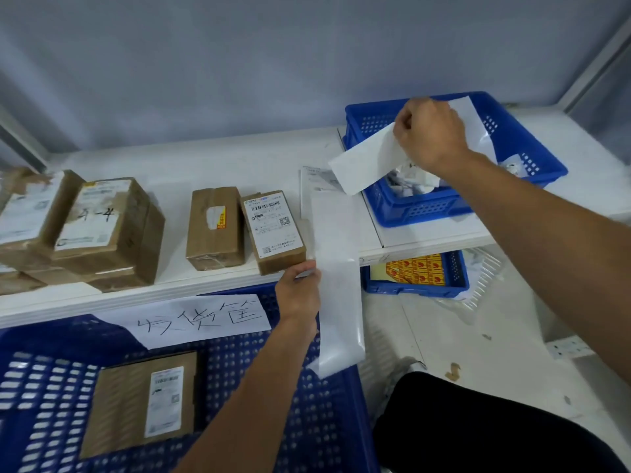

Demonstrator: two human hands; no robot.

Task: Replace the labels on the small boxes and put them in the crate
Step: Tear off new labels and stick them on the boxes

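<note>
- The left hand (pixel 298 291) is pinching the left edge of a long backing strip (pixel 339 312), fingers curled onto it. The strip is trailing off the worktop (pixel 205 158) and hanging past the corner of the big crate (pixel 51 387).
- The right hand (pixel 430 138) is closing in a fist round a white sheet (pixel 362 165), holding it above the upper bin (pixel 454 206) (crumpled paper is lying inside).
- The labelled box (pixel 273 230) is sitting at the worktop's front edge, just beyond the left hand's knuckles and well apart from the right hand. Just beside it on the left is the torn-label box (pixel 215 228).
- The crated box (pixel 140 404) is lying flat in the crate, label up, near the left forearm.
- The white worktop is backing onto a pale grey-blue wall. A handwritten sign (pixel 198 319) is lying across the crate's far rim. The lower bin (pixel 420 271), under the worktop's right end, is holding yellow-and-red stickers.
- Count: two small boxes mid-worktop and one in the crate. A stack of boxes (pixel 109 227) at far left is showing two on top (the lower ones are cut off, so the number is unclear). Three blue containers, two white paper pieces in the hands.
</note>
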